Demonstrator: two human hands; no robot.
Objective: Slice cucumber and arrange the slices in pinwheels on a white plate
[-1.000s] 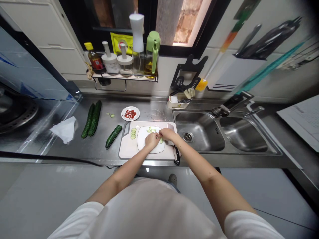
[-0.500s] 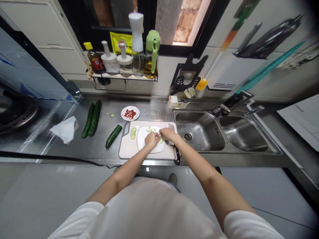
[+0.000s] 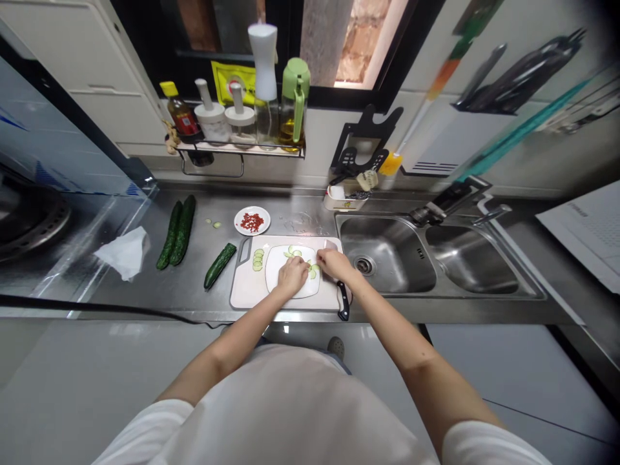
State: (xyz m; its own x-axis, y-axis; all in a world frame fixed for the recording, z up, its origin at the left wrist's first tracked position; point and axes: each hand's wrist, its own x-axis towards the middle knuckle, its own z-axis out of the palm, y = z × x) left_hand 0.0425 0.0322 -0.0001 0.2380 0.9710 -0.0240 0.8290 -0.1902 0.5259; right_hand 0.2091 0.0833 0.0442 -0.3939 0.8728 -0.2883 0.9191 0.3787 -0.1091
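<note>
A white plate (image 3: 279, 284) lies on the cutting board (image 3: 247, 294), with pale green cucumber slices (image 3: 295, 252) along its upper and right parts. Over the plate is my left hand (image 3: 292, 274), its fingers closed together near the slices; what they hold, if anything, is too small to name. My right hand (image 3: 333, 263) is just past the plate's right edge, fingers bent together, their tips partly hidden. More slices (image 3: 258, 260) overlap in a column at the board's left. A knife (image 3: 343, 302) rests at the board's right side, black handle toward me.
Left of the board lie a cut cucumber (image 3: 219, 266) and two whole cucumbers (image 3: 182, 231). Behind it is a small dish (image 3: 252, 221) of chopped red pieces. A double sink (image 3: 392, 258) is on the right. A rack (image 3: 242, 150) of bottles and jars hangs above the counter.
My right hand has moved slightly right, away from my left hand, which has shifted a little left. The gap between them is wider, with slices showing there.
</note>
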